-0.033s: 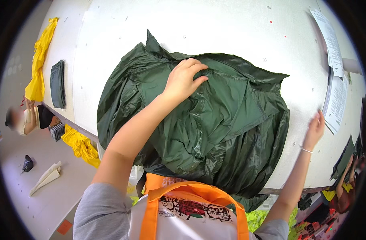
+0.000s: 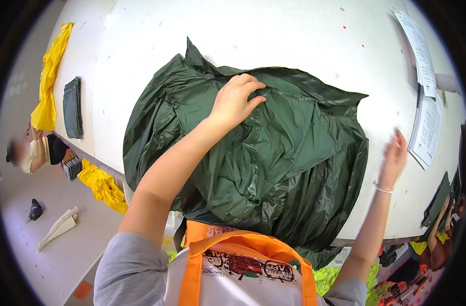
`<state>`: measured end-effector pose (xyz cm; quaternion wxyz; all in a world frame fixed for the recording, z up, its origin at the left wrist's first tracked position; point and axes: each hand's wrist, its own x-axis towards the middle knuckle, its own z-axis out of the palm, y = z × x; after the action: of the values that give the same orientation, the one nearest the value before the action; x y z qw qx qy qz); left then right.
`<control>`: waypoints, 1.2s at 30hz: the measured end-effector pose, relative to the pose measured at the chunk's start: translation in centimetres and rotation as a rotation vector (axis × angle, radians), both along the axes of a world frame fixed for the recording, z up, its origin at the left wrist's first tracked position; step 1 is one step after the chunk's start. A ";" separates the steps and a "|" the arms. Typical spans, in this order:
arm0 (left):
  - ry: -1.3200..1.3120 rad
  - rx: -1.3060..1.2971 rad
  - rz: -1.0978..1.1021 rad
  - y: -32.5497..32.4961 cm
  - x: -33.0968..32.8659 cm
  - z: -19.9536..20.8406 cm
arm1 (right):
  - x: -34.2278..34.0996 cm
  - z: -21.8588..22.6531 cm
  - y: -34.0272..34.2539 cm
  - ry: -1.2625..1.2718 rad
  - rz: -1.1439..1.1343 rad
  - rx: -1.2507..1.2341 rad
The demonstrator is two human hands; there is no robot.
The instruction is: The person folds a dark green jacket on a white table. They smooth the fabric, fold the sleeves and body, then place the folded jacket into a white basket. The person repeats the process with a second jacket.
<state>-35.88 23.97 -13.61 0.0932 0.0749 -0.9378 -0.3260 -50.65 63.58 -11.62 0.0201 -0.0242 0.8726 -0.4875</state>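
A crumpled dark green garment [image 2: 289, 135] of thin, shiny fabric lies across the white table in front of me, its lower part hanging over the near edge against my apron. My left hand [image 2: 237, 99] rests on its upper middle, with thumb and fingertips pinching the fabric by a seam. Right of the garment, my right hand [image 2: 394, 155] hovers over the table, a little blurred. Its fingers are stretched out and I see nothing in them. The nearest thing to it is a stack of printed white sheets [image 2: 426, 127] along the right side.
On the left of the table [image 2: 289, 30] lie a folded dark green bundle [image 2: 73, 107] and a long yellow cloth [image 2: 52, 76]. A person [image 2: 39, 153] is beyond the left edge, near more yellow fabric [image 2: 103, 186]. Another person's arms [image 2: 439, 229] show at the far right.
My right hand has moved left, away from the printed sheets and toward the garment. The left hand keeps its place on the fabric.
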 end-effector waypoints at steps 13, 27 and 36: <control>-0.281 0.444 -0.091 -3.1 -3.5 -1.4 | 8.8 0.3 -22.2 -0.111 0.651 0.067; -0.667 0.677 -0.116 -5.0 -6.0 -0.2 | 10.9 -1.1 -23.0 0.337 1.198 0.273; -0.196 0.351 -0.261 -3.6 -2.6 -1.9 | 12.4 -0.7 -20.5 0.018 1.239 0.309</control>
<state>-38.49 20.39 -15.48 -0.0558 -0.0003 -0.8730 -0.4845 -38.30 43.06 -12.29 0.2943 -0.5250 0.7572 -0.2539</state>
